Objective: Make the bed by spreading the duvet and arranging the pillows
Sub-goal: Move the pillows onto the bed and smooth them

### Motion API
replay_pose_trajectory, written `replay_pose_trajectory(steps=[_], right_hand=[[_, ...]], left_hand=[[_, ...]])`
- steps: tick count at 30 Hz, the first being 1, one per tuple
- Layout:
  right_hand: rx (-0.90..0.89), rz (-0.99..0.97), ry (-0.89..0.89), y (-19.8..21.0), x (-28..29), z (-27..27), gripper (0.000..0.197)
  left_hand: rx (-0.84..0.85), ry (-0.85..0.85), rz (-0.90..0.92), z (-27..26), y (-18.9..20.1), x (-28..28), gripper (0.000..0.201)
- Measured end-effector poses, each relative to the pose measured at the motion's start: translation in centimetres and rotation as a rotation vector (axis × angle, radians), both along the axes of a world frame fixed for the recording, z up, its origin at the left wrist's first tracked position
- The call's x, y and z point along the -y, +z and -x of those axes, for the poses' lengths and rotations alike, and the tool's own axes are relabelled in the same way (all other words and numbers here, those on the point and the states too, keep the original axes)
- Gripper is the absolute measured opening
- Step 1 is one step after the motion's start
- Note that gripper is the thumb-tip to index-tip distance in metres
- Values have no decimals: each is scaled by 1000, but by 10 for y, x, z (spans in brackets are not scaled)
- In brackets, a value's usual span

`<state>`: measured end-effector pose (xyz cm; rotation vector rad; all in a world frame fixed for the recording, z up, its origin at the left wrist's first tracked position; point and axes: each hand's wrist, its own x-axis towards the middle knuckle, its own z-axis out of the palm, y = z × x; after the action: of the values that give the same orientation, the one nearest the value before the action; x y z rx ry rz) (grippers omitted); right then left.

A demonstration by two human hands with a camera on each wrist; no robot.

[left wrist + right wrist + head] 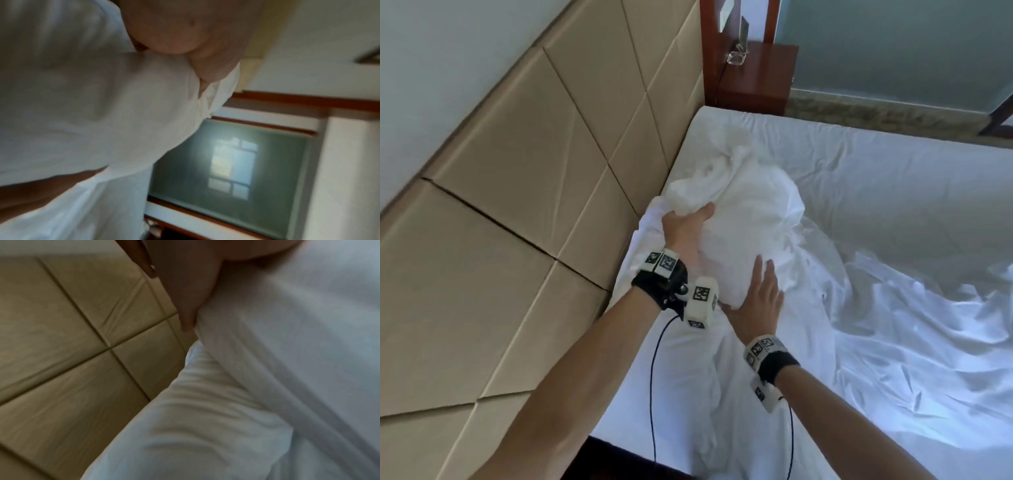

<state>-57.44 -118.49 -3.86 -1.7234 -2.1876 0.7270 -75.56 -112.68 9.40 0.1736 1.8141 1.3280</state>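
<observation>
A white pillow [750, 219] lies bunched at the head of the bed, close to the padded headboard [534, 171]. My left hand [685, 222] grips its far left side, thumb on top and fingers hidden behind the fabric. My right hand [760, 298] rests flat on the pillow's near end, fingers straight. The crumpled white duvet [911, 342] spreads to the right and runs under my arms. The left wrist view shows my palm [185, 32] against the pillow [92, 105]. The right wrist view shows my right hand [185, 288] against the pillow [287, 321].
The white sheet [893, 178] is bare at the far side of the bed. A wooden nightstand [756, 75] with a glass dish [736, 56] stands beyond the bed's corner. The beige headboard [61, 337] runs along the left. A frosted glass panel [226, 162] is beyond.
</observation>
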Motion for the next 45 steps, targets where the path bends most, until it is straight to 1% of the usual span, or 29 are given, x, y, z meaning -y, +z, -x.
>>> replay_pose_trajectory(steps=[1, 2, 3, 5, 6, 8, 10, 12, 14, 16, 17, 18, 20, 22, 24, 26, 27, 28, 29, 31, 33, 35, 37, 38, 41, 43, 45], right_hand=[[-62, -70, -25, 14, -4, -12, 133], [-106, -135, -24, 28, -6, -23, 126], [-134, -187, -8, 43, -5, -32, 119], [-159, -277, 47, 70, 8, -42, 111], [-156, -320, 94, 81, 20, -42, 109], [-141, -391, 230, 93, 53, -37, 105], [-94, -390, 389, 89, 97, -34, 105], [-17, -355, 525, 71, 147, -39, 114], [74, -298, 641, 45, 192, -51, 119], [178, -176, 763, 18, 227, -70, 119], [229, -80, 819, 5, 241, -82, 116], [267, 18, 856, -5, 253, -96, 112], [292, 157, 838, -18, 269, -129, 102], [281, 219, 752, -27, 272, -163, 95], [300, 223, 671, -29, 258, -194, 91], [331, 215, 597, -30, 233, -222, 89], [346, 203, 556, -30, 218, -237, 88], [360, 190, 511, -29, 202, -251, 88], [374, 179, 467, -29, 186, -265, 87], [391, 157, 381, -27, 156, -294, 84], [420, 136, 309, -25, 125, -320, 81], [465, 114, 241, -24, 90, -343, 78], [508, 92, 161, -26, 54, -358, 76], [526, 91, 122, -26, 36, -362, 75], [561, 18, 32, -25, -21, -362, 73], [582, -15, 10, -28, -60, -355, 83], [652, 33, 36, -42, -96, -350, 106]], left_hand=[[-27, -12, -23, -16, 26, 5, 61], [-33, -18, -85, -30, 50, 13, 50], [-14, -18, -156, -38, 72, 26, 44], [-11, 39, -265, -37, 104, 63, 45], [-40, 89, -291, -33, 113, 91, 44], [-76, 199, -292, -18, 119, 158, 41], [-84, 309, -268, -6, 102, 235, 49], [-88, 413, -211, -4, 67, 311, 53], [-47, 501, -73, -15, 17, 371, 57], [-57, 550, 129, -30, -33, 411, 61], [-45, 526, 218, -39, -54, 426, 65], [-22, 449, 294, -48, -70, 437, 69], [25, 274, 390, -63, -98, 446, 67], [19, 199, 442, -82, -102, 439, 67], [-72, 143, 513, -104, -96, 413, 74], [-266, 4, 714, -134, -84, 375, 85], [-376, -87, 772, -148, -81, 354, 91], [-484, -147, 775, -160, -83, 332, 97], [-591, -211, 737, -170, -87, 310, 103], [-774, -433, 640, -191, -97, 262, 106], [-912, -717, 545, -207, -104, 213, 98], [-1034, -967, 454, -216, -109, 163, 84], [-1217, -1135, 411, -215, -116, 117, 72], [-1298, -1190, 413, -211, -121, 96, 69], [-1395, -1276, 513, -183, -138, 43, 72], [-1418, -1336, 648, -158, -158, 18, 78], [-1404, -1363, 771, -134, -179, 5, 93]])
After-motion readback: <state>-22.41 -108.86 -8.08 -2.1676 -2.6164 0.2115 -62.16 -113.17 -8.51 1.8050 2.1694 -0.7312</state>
